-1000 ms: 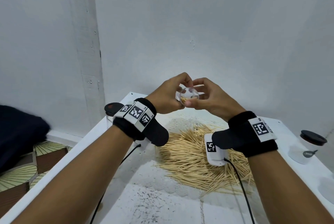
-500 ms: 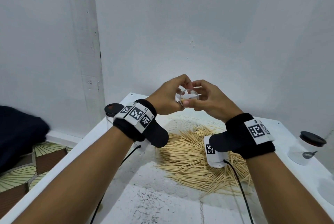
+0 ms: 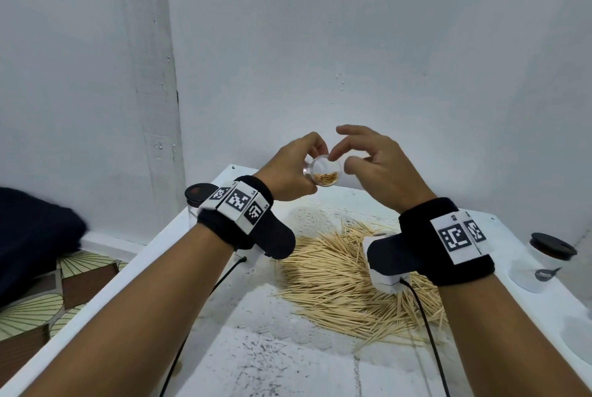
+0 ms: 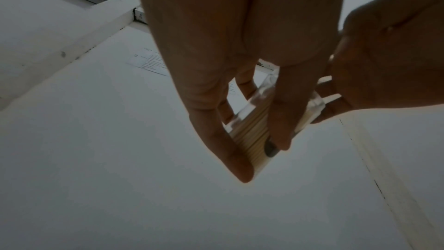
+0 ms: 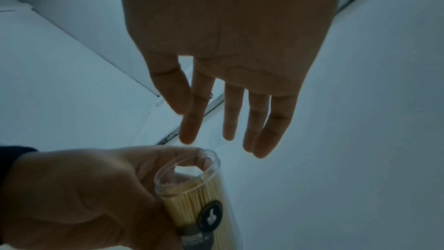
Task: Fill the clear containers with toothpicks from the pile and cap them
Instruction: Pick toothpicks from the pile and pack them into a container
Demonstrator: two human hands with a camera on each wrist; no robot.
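Withdrawn from the jar [image 3: 324,172], the right grip [image 3: 371,161] is now spread just beside it; the jar, half filled with toothpicks, is held uncapped by the left grip [image 3: 293,172] above the pile [image 3: 336,281].

Container [image 3: 325,170]: clear cylinder, uncapped, roughly half full of toothpicks, raised above table, mouth toward camera; round dark label on wall
Pile [image 3: 346,287]: loose toothpicks spread on table

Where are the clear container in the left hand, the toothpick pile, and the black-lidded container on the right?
clear container [image 3: 325,172]: head view, its open mouth.
toothpick pile [image 3: 333,284]: head view, middle of the heap.
black-lidded container [image 3: 552,246]: head view, its black lid.
left hand [image 3: 288,177]: head view, back of hand.
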